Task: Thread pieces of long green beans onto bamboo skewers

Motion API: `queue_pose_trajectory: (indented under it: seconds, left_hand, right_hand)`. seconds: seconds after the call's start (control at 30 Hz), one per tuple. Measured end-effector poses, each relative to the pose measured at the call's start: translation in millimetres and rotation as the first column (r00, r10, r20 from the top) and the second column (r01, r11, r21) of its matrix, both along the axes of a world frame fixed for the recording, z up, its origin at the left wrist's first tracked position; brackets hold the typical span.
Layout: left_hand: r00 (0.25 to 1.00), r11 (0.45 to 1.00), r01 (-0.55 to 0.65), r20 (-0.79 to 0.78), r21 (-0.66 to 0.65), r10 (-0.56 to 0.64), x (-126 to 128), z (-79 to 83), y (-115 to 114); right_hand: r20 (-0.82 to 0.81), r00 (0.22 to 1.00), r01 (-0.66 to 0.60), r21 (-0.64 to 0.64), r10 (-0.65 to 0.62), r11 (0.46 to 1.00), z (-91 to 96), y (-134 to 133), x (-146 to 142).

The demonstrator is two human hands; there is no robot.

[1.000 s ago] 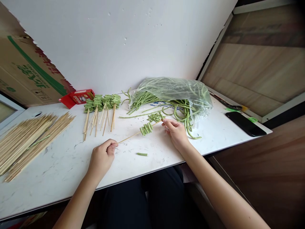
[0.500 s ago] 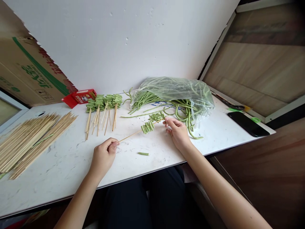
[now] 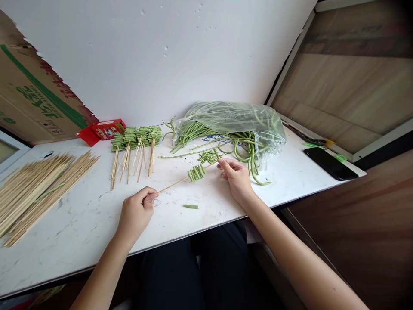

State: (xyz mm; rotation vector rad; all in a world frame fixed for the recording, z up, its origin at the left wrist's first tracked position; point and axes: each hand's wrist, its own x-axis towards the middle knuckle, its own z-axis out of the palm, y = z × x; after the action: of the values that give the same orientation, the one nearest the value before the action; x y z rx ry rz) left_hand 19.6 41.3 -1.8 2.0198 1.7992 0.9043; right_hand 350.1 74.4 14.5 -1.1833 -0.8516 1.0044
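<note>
My left hand (image 3: 137, 212) is closed around the near end of a thin bamboo skewer (image 3: 172, 184), held slantwise above the white table. Short cut pieces of green bean (image 3: 196, 172) are threaded crosswise on it, side by side, toward its far half. At the far tip, the thumb and fingers of my right hand (image 3: 237, 178) pinch the skewer; whether a bean piece is also between them I cannot make out. Behind the skewer lies a small heap of cut bean pieces (image 3: 208, 156). One loose bean piece (image 3: 191, 206) rests on the table nearer to me.
Finished bean skewers (image 3: 137, 137) lie stacked at the back left, by a red box (image 3: 108, 129). Bare bamboo skewers (image 3: 38, 185) spread at the left. A clear plastic bag (image 3: 232, 116) of long green beans lies at the back. A black phone (image 3: 331, 163) is at the right.
The view has shifted slightly, so everything sits a little further left. Both hands keep their hold on the skewer, and the threaded bean pieces look about the same.
</note>
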Motion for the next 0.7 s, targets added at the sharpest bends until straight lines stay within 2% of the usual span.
queue_pose_trajectory:
  seconds: [0.43, 0.7]
  left_hand:
    - [0.999, 0.999, -0.015, 0.031, -0.029, 0.016, -0.5, -0.8, 0.6]
    - [1.000, 0.999, -0.014, 0.022, -0.043, 0.015, -1.1, -1.3, 0.4]
  right_hand:
    - [0.077, 0.996, -0.052, 0.141, 0.041, 0.989, 0.2, -4.2, -2.5]
    - [0.071, 0.997, -0.010, 0.089, 0.003, 0.996, -0.5, -8.4, -8.6]
